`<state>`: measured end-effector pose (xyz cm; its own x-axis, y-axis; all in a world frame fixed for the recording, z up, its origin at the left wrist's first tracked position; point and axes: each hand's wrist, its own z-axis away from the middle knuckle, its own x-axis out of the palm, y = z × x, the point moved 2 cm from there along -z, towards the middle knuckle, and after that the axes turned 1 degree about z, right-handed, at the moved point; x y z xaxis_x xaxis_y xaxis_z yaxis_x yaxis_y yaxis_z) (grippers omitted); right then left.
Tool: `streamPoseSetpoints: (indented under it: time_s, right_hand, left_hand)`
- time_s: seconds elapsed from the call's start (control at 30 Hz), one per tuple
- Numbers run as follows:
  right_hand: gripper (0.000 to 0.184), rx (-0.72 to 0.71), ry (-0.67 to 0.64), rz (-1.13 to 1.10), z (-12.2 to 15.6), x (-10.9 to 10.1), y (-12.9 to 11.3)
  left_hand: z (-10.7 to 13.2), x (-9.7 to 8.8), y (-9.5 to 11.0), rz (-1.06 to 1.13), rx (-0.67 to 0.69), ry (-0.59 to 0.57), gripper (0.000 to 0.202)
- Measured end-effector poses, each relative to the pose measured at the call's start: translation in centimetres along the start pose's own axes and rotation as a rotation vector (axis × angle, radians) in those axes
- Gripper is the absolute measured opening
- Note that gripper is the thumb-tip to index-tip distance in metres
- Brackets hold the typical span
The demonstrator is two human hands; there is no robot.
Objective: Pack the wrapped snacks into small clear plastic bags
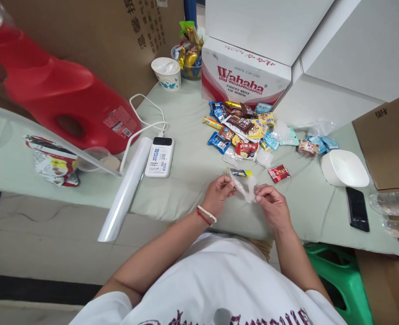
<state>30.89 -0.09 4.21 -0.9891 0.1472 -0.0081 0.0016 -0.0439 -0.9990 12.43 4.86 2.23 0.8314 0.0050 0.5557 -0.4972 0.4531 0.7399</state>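
My left hand (218,194) and my right hand (270,205) are both pinched on a small clear plastic bag (245,187), held between them just above the pale green table (185,180). A bead bracelet circles my left wrist. A yellow and blue snack packet (240,172) lies right behind the bag. A red snack packet (279,173) lies a little beyond my right hand. A pile of wrapped snacks (241,128) is spread farther back, in front of a Wahaha water carton (243,74).
A power bank (159,156) with a white cable and a clear roll (124,194) lie left of my hands. A big red jug (57,95), a paper cup (167,74), a white bowl (345,168), a black phone (357,209) and a green stool (341,275) are around.
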Motion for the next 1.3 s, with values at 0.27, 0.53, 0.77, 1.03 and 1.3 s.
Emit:
streamPoseSetpoints:
  time_s: [0.27,0.53,0.77,1.03,1.3]
  right_hand:
    - [0.025,-0.081,0.220,0.142,-2.4,-2.5,-2.1]
    - [0.032,0.007,-0.162,0.147,-1.6,4.6,-1.3]
    - [0.038,0.234,-0.077,-0.133,-1.4,3.8,0.2]
    - [0.030,0.115,-0.117,0.094,-0.9,4.2,-0.3]
    - [0.039,0.222,0.004,-0.160,-1.0,2.3,0.7]
  left_hand:
    - [1.2,-1.5,0.8,-0.192,0.260,-0.051,0.034]
    - [2.8,-1.3,1.5,-0.688,0.584,-0.119,0.010]
    - [3.2,-2.4,2.0,-0.596,0.442,-0.039,0.022]
    - [2.7,-0.9,2.1,-0.602,0.362,-0.031,0.025]
    - [2.4,-1.7,2.1,-0.431,0.207,0.011,0.035]
